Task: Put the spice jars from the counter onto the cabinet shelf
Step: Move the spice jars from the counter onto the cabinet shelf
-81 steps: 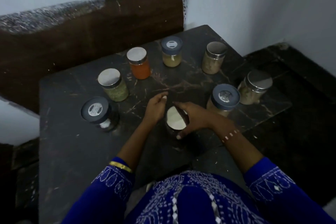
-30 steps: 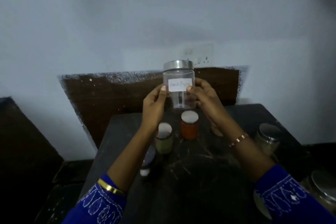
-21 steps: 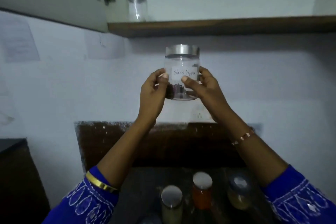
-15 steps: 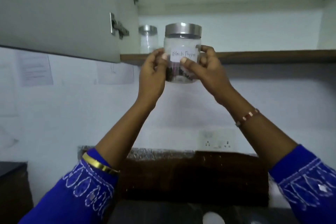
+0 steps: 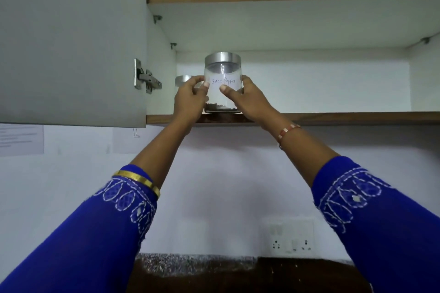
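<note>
Both arms reach up into the open cabinet, and the jar (image 5: 223, 83) sits between the two hands at the front edge of the lower shelf (image 5: 333, 118), its base down on or just above the board; which, I cannot tell. The left hand (image 5: 190, 100) has its grip curled round the jar's left side, thumb on the label. The right hand (image 5: 247, 100) holds the right side the same way, thumb pressed on the front of the white label reading "Black Pepper". The jar stands upright, steel lid on top, a dark layer of pepper at the bottom. Just behind the left hand a second jar (image 5: 184, 79) stands on the same shelf, mostly hidden. Left of that hand the door (image 5: 71, 40) hangs open with its hinge (image 5: 146, 79) showing.
</note>
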Demonstrator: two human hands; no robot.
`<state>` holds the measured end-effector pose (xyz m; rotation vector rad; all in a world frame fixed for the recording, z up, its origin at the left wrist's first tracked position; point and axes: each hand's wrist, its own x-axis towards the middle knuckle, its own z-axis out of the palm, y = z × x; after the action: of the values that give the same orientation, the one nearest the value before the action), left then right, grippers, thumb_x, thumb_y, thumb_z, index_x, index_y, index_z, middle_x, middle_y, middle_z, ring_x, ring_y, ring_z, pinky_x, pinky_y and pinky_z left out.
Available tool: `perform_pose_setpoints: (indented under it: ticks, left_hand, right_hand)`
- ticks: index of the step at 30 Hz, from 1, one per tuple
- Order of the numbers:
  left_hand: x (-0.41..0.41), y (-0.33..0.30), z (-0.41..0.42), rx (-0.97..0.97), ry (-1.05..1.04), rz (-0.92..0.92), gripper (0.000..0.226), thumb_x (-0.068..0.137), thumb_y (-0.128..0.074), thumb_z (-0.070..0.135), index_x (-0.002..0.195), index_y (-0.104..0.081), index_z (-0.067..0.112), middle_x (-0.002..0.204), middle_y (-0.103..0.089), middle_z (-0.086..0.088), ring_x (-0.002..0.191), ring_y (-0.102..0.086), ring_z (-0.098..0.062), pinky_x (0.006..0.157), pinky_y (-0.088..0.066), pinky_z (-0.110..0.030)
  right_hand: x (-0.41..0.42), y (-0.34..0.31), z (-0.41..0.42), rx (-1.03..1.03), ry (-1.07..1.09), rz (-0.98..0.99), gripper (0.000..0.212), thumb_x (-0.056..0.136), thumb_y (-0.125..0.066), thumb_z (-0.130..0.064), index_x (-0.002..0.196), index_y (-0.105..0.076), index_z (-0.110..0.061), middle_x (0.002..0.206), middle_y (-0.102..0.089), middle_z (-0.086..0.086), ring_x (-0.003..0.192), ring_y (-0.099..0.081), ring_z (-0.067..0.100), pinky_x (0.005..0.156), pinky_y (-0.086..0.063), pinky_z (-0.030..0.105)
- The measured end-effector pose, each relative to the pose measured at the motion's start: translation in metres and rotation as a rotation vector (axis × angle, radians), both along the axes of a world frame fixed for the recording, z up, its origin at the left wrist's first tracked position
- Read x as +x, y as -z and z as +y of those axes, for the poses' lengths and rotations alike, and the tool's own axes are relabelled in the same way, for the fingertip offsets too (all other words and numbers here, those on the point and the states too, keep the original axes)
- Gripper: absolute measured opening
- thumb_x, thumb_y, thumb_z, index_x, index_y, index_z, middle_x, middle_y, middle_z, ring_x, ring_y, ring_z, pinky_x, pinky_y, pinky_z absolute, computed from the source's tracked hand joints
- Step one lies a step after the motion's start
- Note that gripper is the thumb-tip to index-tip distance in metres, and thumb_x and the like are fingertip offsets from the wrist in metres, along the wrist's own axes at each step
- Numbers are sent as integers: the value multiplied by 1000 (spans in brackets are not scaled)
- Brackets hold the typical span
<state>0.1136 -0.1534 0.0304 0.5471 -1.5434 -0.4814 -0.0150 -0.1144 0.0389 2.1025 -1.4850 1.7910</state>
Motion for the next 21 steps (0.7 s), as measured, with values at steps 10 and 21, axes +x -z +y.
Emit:
perform_pose_setpoints:
  ticks: [10,21]
  left_hand:
    - [-5,-19,-56,99,-244,-501,61,81,-69,26,134,-45,8,123,-62,-13,114,-57,-26,101,-43,-35]
    - [-24,-40,-92,127,-455,-839,23,89,-50,10,110,-57,6,108,-55,-11,92,-48,-22,79,-39,-28]
  right_hand:
    - [-12,-22,-57,225,273,225,54,92,-52,-40,126,-48,1,122,-58,18,95,-53,27,77,-38,30]
    - [-10,-38,-89,398,460,414,53,100,-37,-35,137,-37,2,141,-45,18,126,-45,30,95,-36,31]
